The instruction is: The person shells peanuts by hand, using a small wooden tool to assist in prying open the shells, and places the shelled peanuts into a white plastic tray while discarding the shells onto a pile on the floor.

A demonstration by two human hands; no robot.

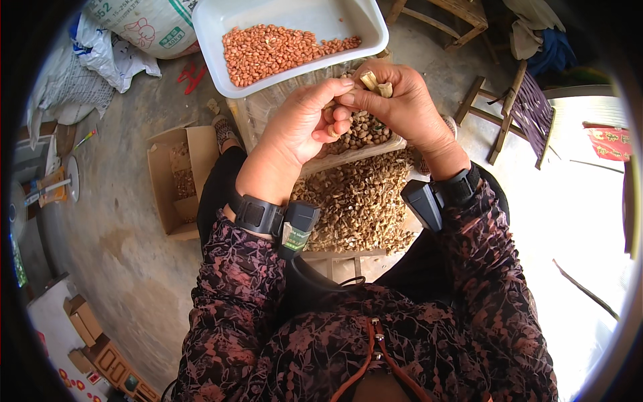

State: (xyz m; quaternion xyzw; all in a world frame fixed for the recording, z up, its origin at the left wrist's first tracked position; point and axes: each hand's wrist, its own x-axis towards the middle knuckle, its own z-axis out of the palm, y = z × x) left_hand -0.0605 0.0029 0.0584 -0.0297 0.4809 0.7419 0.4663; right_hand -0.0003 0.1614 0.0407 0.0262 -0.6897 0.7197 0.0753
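Observation:
Above a box of unshelled peanuts, my two hands meet with their thumb tips together. My right hand is closed, with pale broken peanut shells sticking out between its thumb and fingers. My left hand has curled fingers and a thumb pressed in toward the right thumb; what lies in its grip is mostly hidden. Just beyond the hands stands a white plastic tub with reddish-brown shelled peanuts spread inside. Nearer my body lies a heap of empty peanut shells, between my knees.
An open cardboard box with some bits inside stands on the floor at left. White sacks and a red object lie at the far left. Wooden stools and a folding seat with dark webbing stand to the right.

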